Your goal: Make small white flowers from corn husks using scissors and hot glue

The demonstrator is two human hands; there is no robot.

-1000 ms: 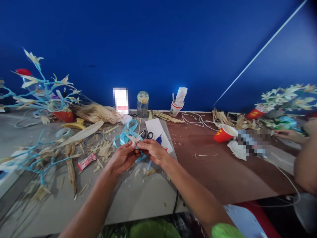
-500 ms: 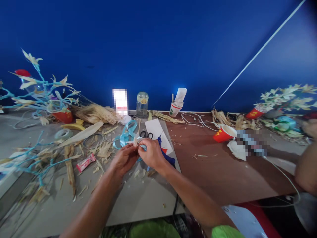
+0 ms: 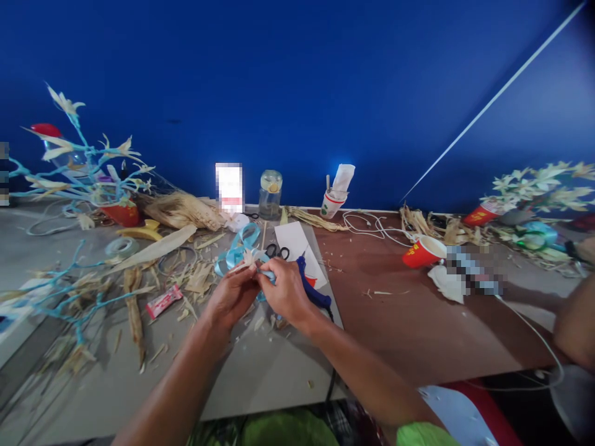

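My left hand (image 3: 231,296) and my right hand (image 3: 287,290) meet over the middle of the grey table. Between the fingertips of my left hand is a small flower (image 3: 251,255) with pale, dried-husk petals. Closed against it, my right hand pinches a light-blue ribbon (image 3: 266,274) at the flower's base; fingers partly hide this spot. Loose loops of blue satin ribbon (image 3: 227,255) lie just behind the hands. Black-handled scissors (image 3: 277,251) and a blue glue gun (image 3: 312,288) rest beyond my right hand, close to a white sheet (image 3: 294,238).
Husk scraps, a tape roll (image 3: 121,247) and a pink wrapped packet (image 3: 164,301) lie to the left, near blue branches with husk flowers (image 3: 88,152). A glass jar (image 3: 270,197) stands by the wall. On the right are a red paper cup (image 3: 424,250), cables and another person's arm (image 3: 576,322).
The flower's petals have turned and show more above my left fingers. More blue ribbon is visible at my right fingertips. The whole view has shifted slightly.
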